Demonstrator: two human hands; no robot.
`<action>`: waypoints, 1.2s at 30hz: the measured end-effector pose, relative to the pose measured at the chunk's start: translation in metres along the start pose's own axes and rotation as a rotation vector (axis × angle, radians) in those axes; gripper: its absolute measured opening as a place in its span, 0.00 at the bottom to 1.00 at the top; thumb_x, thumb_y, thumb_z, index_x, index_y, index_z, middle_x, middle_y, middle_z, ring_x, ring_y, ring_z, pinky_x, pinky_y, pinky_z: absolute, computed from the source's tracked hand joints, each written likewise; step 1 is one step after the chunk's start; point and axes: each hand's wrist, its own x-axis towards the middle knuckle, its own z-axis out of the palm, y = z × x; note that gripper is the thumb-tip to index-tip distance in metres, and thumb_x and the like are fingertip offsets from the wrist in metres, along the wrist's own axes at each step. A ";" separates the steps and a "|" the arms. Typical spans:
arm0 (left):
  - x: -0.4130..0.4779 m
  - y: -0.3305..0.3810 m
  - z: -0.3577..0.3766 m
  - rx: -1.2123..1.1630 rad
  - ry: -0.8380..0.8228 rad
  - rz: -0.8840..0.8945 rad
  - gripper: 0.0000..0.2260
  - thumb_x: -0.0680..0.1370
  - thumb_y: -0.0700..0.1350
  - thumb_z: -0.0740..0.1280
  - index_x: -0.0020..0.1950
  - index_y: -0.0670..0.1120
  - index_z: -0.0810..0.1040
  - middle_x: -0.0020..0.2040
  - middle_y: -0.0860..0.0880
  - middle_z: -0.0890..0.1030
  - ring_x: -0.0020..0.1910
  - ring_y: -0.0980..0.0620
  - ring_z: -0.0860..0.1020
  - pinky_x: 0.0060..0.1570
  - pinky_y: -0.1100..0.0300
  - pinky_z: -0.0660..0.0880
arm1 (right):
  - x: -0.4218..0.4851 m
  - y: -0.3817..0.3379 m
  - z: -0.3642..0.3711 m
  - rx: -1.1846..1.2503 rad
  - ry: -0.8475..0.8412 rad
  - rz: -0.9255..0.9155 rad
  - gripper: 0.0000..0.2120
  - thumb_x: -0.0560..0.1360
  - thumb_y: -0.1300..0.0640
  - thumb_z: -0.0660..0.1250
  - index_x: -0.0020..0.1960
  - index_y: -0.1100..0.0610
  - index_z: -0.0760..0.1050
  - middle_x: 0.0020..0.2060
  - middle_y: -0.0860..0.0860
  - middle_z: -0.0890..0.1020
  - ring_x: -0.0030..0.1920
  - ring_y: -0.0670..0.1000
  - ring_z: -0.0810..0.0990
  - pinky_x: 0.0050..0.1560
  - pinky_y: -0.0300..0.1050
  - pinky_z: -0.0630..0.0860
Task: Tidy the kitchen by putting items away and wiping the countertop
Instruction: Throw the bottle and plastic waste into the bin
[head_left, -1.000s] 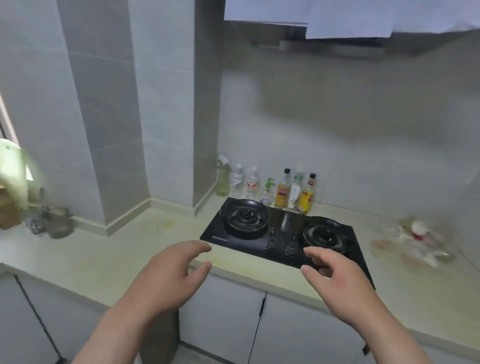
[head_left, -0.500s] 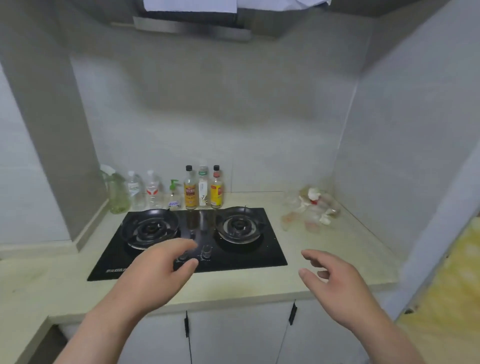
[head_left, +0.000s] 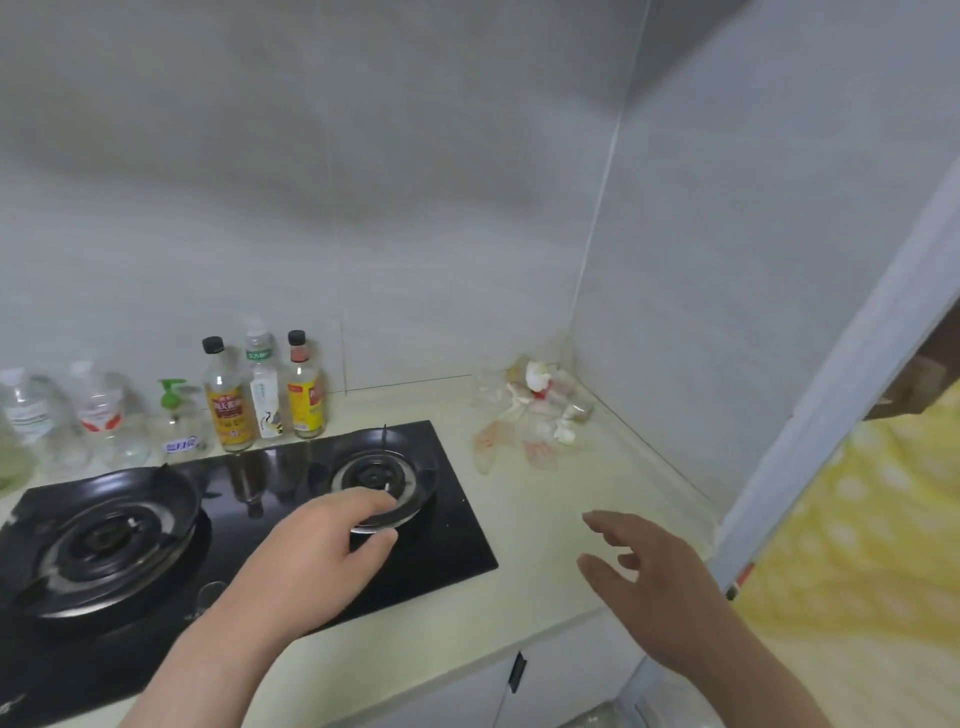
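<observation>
Rubbish, clear plastic wrappers and crumpled tissue with a red bit, lies in the back right corner of the desk, right of the stove, well apart from both hands. It is not picked up yet.

Left hand is over the stove by the right burner, fingers loosely curved, grip released, nothing in it; contact with the stove cannot be told. Right hand hovers over bare desk near the front edge, fingers spread, grip released, empty.

Bottles stand upright in a row along the back wall behind the stove. No cloth or sponge is in view. Faint reddish smears show beside the rubbish.

Judged from this, the task looks near its start: nothing visibly put away, wiping not begun. Left to do: clear the rubbish, maybe the bottles, fetch a cloth, wipe.
</observation>
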 end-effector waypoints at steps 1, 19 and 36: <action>0.009 0.003 0.005 -0.004 -0.012 0.019 0.17 0.79 0.52 0.66 0.68 0.57 0.74 0.63 0.63 0.75 0.65 0.60 0.72 0.62 0.66 0.67 | 0.004 0.004 -0.003 0.007 0.003 0.015 0.16 0.78 0.47 0.67 0.63 0.37 0.70 0.56 0.29 0.70 0.57 0.35 0.72 0.57 0.29 0.67; 0.134 0.106 0.107 0.114 -0.023 0.006 0.16 0.79 0.52 0.65 0.67 0.55 0.75 0.64 0.60 0.77 0.59 0.61 0.74 0.54 0.69 0.67 | 0.116 0.146 -0.091 0.022 -0.045 0.038 0.18 0.78 0.46 0.65 0.68 0.40 0.70 0.54 0.30 0.68 0.58 0.38 0.70 0.63 0.37 0.67; 0.209 0.122 0.180 0.097 -0.049 -0.168 0.16 0.77 0.55 0.65 0.65 0.58 0.76 0.62 0.65 0.76 0.59 0.63 0.74 0.59 0.64 0.72 | 0.238 0.222 -0.091 0.046 -0.215 -0.080 0.22 0.76 0.46 0.68 0.70 0.41 0.69 0.60 0.32 0.69 0.63 0.37 0.72 0.68 0.39 0.68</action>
